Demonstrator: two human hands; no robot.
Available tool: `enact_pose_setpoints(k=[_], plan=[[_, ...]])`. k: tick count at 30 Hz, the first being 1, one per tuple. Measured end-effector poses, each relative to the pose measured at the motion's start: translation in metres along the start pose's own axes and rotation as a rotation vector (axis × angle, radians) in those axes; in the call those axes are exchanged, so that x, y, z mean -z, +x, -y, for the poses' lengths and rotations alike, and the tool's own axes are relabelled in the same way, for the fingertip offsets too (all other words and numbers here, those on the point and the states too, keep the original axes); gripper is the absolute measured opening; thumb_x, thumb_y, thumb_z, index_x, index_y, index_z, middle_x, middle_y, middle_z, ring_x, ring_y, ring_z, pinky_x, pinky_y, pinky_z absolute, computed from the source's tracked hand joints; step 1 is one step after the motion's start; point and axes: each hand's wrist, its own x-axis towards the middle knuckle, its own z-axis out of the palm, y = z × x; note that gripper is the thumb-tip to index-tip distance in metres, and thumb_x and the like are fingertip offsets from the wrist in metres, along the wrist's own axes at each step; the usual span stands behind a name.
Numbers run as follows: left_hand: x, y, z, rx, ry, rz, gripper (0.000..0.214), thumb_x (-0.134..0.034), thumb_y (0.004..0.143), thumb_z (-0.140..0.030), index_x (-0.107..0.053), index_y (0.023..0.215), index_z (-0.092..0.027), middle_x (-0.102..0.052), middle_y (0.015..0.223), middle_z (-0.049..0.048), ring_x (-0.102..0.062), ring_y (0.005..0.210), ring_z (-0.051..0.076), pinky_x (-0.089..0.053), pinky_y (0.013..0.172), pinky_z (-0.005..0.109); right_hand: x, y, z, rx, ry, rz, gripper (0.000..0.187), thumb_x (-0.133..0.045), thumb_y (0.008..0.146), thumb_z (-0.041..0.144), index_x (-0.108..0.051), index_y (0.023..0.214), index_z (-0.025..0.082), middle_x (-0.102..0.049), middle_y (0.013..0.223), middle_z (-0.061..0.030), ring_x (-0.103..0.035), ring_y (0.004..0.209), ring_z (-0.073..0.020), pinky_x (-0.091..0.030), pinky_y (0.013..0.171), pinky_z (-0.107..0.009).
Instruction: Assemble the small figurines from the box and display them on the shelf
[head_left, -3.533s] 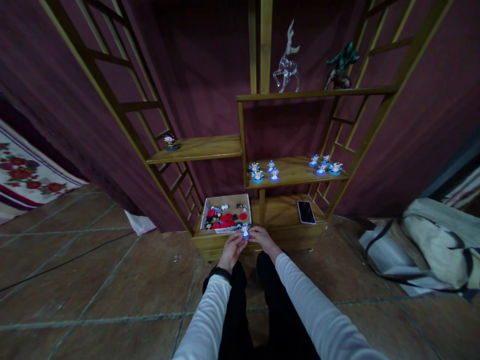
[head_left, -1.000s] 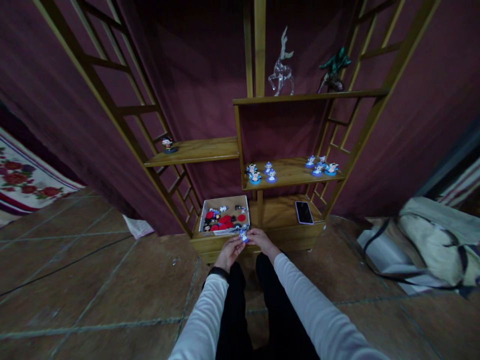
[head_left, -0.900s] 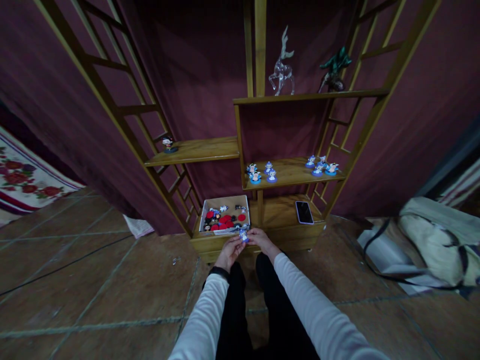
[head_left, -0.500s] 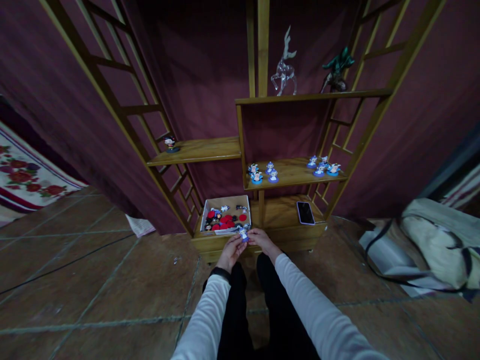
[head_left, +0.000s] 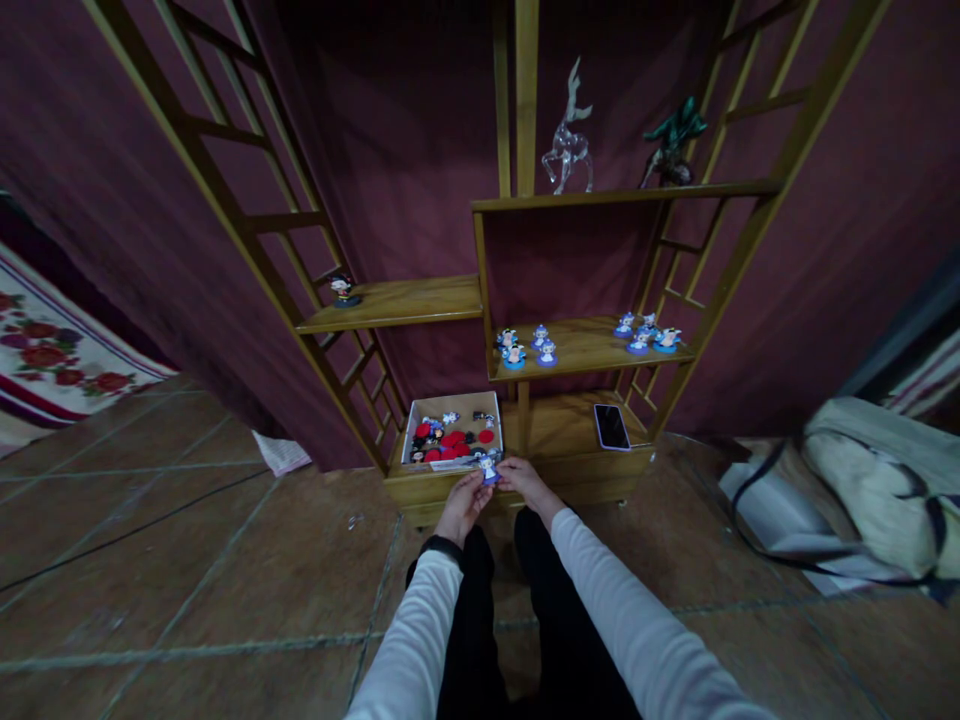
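A small purple-and-white figurine [head_left: 489, 469] stands upright between my two hands, just in front of the box. My left hand [head_left: 463, 503] grips its base from the left, and my right hand [head_left: 523, 477] pinches it from the right. Behind them the open cardboard box [head_left: 469, 402] holds several figurines and red discs [head_left: 454, 439]. On the middle right shelf [head_left: 585, 346] stand several similar figurines, one group at the left with a purple one [head_left: 547, 352] and another at the right with a blue one [head_left: 667, 340].
A phone [head_left: 612, 427] lies on the lowest shelf at right. One dark figurine [head_left: 343, 289] stands on the left shelf [head_left: 412, 298]. Above are a clear deer ornament [head_left: 568, 145] and a green-brown sculpture [head_left: 673, 145]. A bag [head_left: 874, 480] rests on the floor at right.
Both hands stay in nearly the same place in front of the box, still holding the figurine, which looks slightly more upright.
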Motion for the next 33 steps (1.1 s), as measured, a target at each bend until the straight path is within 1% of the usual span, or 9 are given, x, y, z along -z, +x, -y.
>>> enact_pose_setpoints(k=[5, 13, 18, 21, 25, 27, 33], plan=[[-0.0002, -0.0004, -0.001, 0.007, 0.002, 0.012, 0.007, -0.062, 0.076, -0.008, -0.061, 0.082, -0.011, -0.066, 0.065, 0.0056, -0.062, 0.054, 0.01, -0.051, 0.052, 0.017, -0.0003, 0.0013, -0.0011, 0.003, -0.008, -0.022, 0.02, -0.071, 0.062, 0.032, -0.06, 0.069, 0.016, -0.06, 0.058, 0.0025, -0.058, 0.055, -0.0096, -0.05, 0.062, -0.026], [-0.0011, -0.0007, -0.0009, 0.012, 0.008, -0.026, 0.008, -0.063, 0.075, -0.008, -0.059, 0.08, -0.012, -0.065, 0.065, 0.0047, -0.063, 0.056, 0.01, -0.05, 0.053, 0.017, 0.0022, 0.0041, -0.0061, 0.023, 0.007, 0.003, 0.021, -0.071, 0.063, 0.032, -0.06, 0.07, 0.016, -0.061, 0.06, 0.0026, -0.058, 0.056, -0.0092, -0.049, 0.062, -0.025], [-0.0017, -0.0019, -0.0011, 0.01, 0.01, -0.02, 0.008, -0.063, 0.076, -0.01, -0.058, 0.081, -0.013, -0.065, 0.066, 0.0049, -0.063, 0.057, 0.01, -0.051, 0.054, 0.018, 0.0016, 0.0051, -0.0056, 0.004, 0.014, 0.011, 0.022, -0.071, 0.064, 0.033, -0.059, 0.071, 0.016, -0.061, 0.06, 0.0024, -0.058, 0.055, -0.0093, -0.05, 0.062, -0.025], [-0.0027, -0.0025, -0.001, 0.014, 0.024, -0.022, 0.008, -0.063, 0.077, -0.015, -0.058, 0.082, -0.013, -0.066, 0.067, 0.0059, -0.063, 0.057, 0.011, -0.051, 0.054, 0.019, 0.001, 0.0064, -0.0052, -0.018, 0.008, 0.004, 0.022, -0.067, 0.07, 0.037, -0.058, 0.073, 0.016, -0.062, 0.062, 0.0008, -0.058, 0.054, -0.0093, -0.05, 0.062, -0.026], [-0.0051, -0.0033, -0.0004, 0.0, 0.056, -0.023, 0.016, -0.068, 0.074, -0.023, -0.058, 0.081, -0.013, -0.066, 0.065, 0.0048, -0.062, 0.054, 0.01, -0.05, 0.053, 0.018, 0.0012, 0.007, -0.0034, -0.024, -0.013, -0.013, 0.029, -0.061, 0.075, 0.045, -0.059, 0.077, 0.016, -0.064, 0.071, -0.0022, -0.058, 0.055, -0.01, -0.052, 0.063, -0.029], [-0.0064, -0.0034, 0.0, -0.002, 0.073, -0.027, 0.02, -0.07, 0.072, -0.027, -0.058, 0.08, -0.013, -0.065, 0.063, 0.0038, -0.061, 0.052, 0.009, -0.049, 0.052, 0.018, 0.0013, 0.0064, -0.0022, -0.024, -0.032, -0.004, 0.031, -0.06, 0.075, 0.048, -0.06, 0.078, 0.016, -0.065, 0.074, -0.0027, -0.058, 0.055, -0.0102, -0.052, 0.064, -0.03], [-0.0097, -0.0025, 0.0002, -0.007, 0.126, -0.084, 0.029, -0.072, 0.068, -0.038, -0.059, 0.079, -0.014, -0.065, 0.061, 0.0024, -0.058, 0.047, 0.008, -0.046, 0.046, 0.016, 0.0014, 0.0043, -0.0013, -0.024, -0.045, 0.034, 0.035, -0.062, 0.072, 0.05, -0.06, 0.078, 0.016, -0.066, 0.071, -0.0028, -0.061, 0.058, -0.0116, -0.053, 0.068, -0.031]])
